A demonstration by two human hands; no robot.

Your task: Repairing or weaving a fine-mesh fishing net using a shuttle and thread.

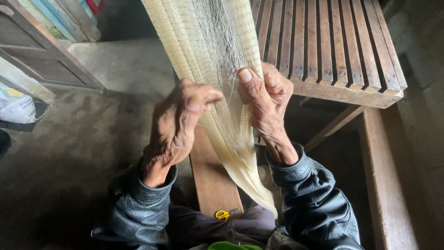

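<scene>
Below the two hands runs a narrow wooden bench, its plank passing from under the grip toward the person's lap, over a bare grey concrete floor that is stained and dusty. Beyond the grip, up and to the right, stands a slatted wooden frame with a thick rail along its near edge and a slanted brace beneath it. Far left of the grip a weathered wooden door panel leans at the room's edge, and a white printed sack lies beside it; what the sack holds cannot be seen.

A pale yellow fishing net hangs down between the hands, bunched into a long fold that trails past the wrists to the lap, with fine white mesh spread loose across its front. The left hand pinches strands of the mesh between thumb and fingertips, closed tight on the net. The right hand grips the bunched net from the other side, thumb pressed flat along it, fingers curled behind. Both hands touch the net and sit just beside each other.

Near the lap, beneath the grip, small yellow-handled scissors lie on the bench end. Dark leather jacket sleeves cover both forearms.
</scene>
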